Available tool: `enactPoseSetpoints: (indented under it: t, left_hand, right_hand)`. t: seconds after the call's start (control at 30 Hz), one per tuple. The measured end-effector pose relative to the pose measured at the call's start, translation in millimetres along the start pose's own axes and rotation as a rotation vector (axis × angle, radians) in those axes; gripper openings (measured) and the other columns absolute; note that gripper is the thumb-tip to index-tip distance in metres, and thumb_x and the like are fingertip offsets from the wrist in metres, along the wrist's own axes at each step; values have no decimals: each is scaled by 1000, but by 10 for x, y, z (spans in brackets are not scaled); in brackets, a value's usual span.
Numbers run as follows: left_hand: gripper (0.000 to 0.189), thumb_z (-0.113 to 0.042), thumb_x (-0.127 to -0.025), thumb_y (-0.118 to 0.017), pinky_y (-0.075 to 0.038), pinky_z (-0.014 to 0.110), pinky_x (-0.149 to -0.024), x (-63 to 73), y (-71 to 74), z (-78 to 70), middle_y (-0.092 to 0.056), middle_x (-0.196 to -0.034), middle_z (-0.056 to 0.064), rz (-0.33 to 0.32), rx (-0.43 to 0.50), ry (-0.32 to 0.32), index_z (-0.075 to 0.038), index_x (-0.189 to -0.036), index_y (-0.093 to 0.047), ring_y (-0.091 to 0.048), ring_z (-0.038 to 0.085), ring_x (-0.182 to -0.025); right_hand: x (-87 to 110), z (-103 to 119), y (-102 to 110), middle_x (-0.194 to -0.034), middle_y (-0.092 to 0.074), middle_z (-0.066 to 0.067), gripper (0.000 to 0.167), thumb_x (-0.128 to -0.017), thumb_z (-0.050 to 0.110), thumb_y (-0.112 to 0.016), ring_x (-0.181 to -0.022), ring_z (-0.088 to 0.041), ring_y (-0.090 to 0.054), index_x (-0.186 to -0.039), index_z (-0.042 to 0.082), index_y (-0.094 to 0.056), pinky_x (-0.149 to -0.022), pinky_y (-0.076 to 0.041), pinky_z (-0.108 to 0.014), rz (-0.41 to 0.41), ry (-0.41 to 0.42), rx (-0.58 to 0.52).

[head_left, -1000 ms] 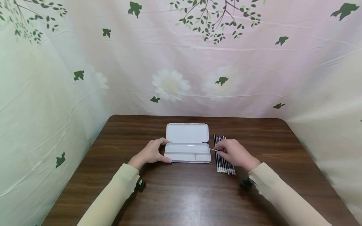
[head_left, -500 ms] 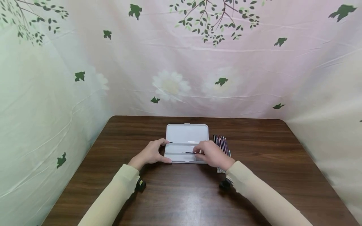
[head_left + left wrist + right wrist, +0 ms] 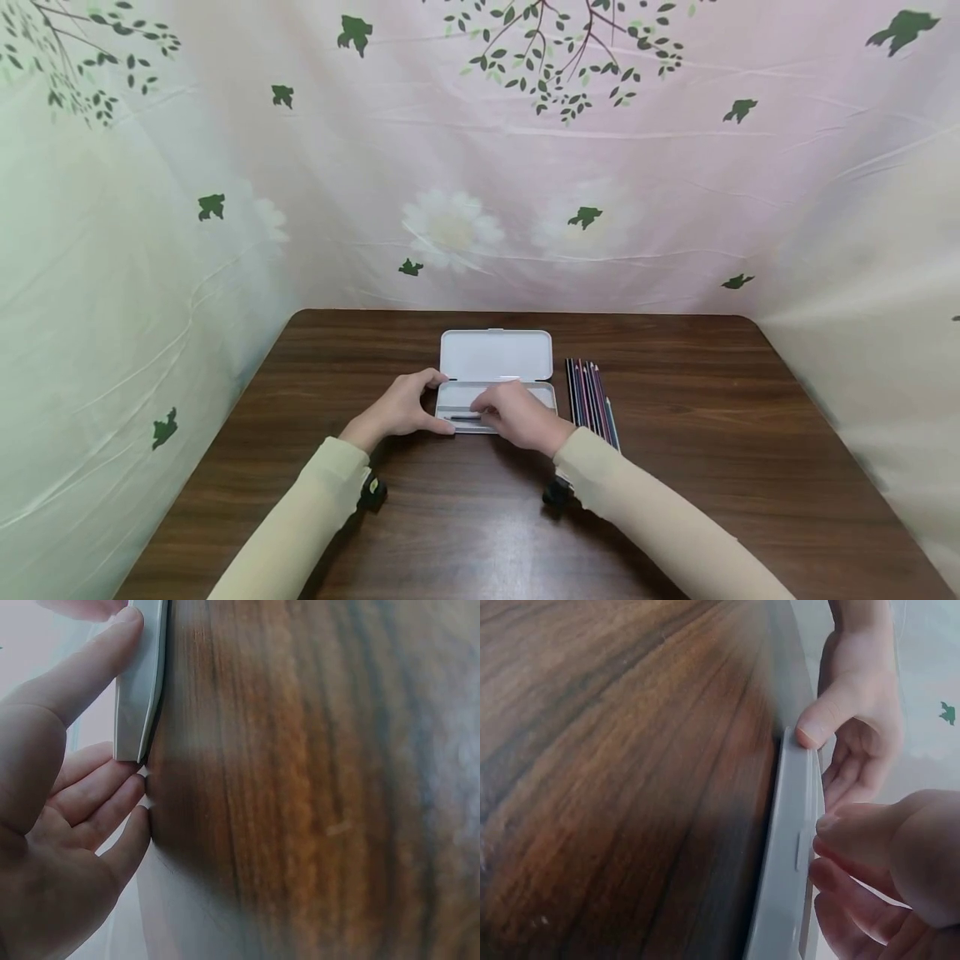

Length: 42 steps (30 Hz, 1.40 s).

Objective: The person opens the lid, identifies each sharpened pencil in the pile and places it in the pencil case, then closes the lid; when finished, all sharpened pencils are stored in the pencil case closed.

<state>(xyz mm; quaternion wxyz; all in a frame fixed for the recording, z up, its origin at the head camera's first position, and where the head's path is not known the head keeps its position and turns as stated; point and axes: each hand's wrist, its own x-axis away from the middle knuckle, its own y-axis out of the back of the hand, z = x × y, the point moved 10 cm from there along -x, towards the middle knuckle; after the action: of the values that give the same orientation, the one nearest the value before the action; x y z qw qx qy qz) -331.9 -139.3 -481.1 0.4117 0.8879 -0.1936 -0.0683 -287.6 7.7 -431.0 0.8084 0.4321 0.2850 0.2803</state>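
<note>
A white pencil case (image 3: 496,354) lies open on the table, lid folded back. My left hand (image 3: 405,406) grips its left end, thumb at the front corner and fingers toward the hinge. In the left wrist view the thumb of my left hand (image 3: 82,671) presses on the case's side wall (image 3: 139,697). Low over the front compartment, my right hand (image 3: 521,417) pinches a dark pencil (image 3: 462,417) whose free end points left. The right wrist view has my right hand's fingertips (image 3: 829,825) right at the case's front rim (image 3: 784,847); the pencil is hidden there.
Several pencils (image 3: 588,396) in dark, purple and blue tones lie side by side just right of the case, their near ends partly behind the right sleeve (image 3: 622,475). A wooden table (image 3: 465,517) carries everything. Patterned cloth (image 3: 480,167) hangs behind it and along both sides.
My right hand has moved left from the row of pencils to over the case, carrying the pencil down into the front compartment. My left hand has stayed on the case.
</note>
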Motion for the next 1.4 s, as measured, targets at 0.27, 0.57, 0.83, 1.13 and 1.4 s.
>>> enactPoseSetpoints:
  t: [0.27, 0.57, 0.83, 1.13, 1.4]
  left_hand:
    - [86, -46, -69, -99, -46, 48, -111, 4, -6, -14, -64, -135, 10, 8, 0, 17, -9, -137, -62, -58, 26, -128]
    - [87, -44, -69, -99, -46, 48, -112, 28, -17, -1, -64, -136, 11, 9, -1, 32, -8, -138, -61, -58, 28, -129]
    - [86, -42, -70, -100, -46, 48, -112, 12, -21, -5, -64, -136, 11, 12, 2, 26, -8, -138, -61, -57, 27, -128]
    - [87, -44, -70, -99, -45, 48, -113, -8, -18, -15, -63, -137, 12, 22, 6, 23, -8, -139, -60, -57, 28, -131]
    - [87, -46, -70, -99, -46, 49, -112, -12, -12, 8, -63, -136, 11, 17, 5, 18, -9, -138, -60, -57, 27, -129]
  right_hand:
    - [67, -71, 87, -106, -79, -9, 16, -94, 2, -76, -98, -22, -74, -110, 2, -79, -88, -60, -39, -31, -31, 8]
    - [343, -359, 296, -107, -76, -4, 17, -94, 9, -79, -98, -18, -72, -112, 7, -79, -85, -60, -36, -55, -102, 31]
    - [608, -544, 482, -106, -76, -5, 17, -94, 10, -78, -93, -21, -71, -111, 6, -78, -81, -60, -38, -96, -92, 64]
    - [907, -847, 734, -104, -75, -8, 21, -90, 7, -81, -90, -22, -70, -111, 3, -77, -80, -59, -40, -142, -161, 101]
    - [1185, -1122, 862, -102, -75, -9, 21, -89, 6, -82, -87, -20, -68, -110, 3, -78, -77, -59, -42, -132, -263, 108]
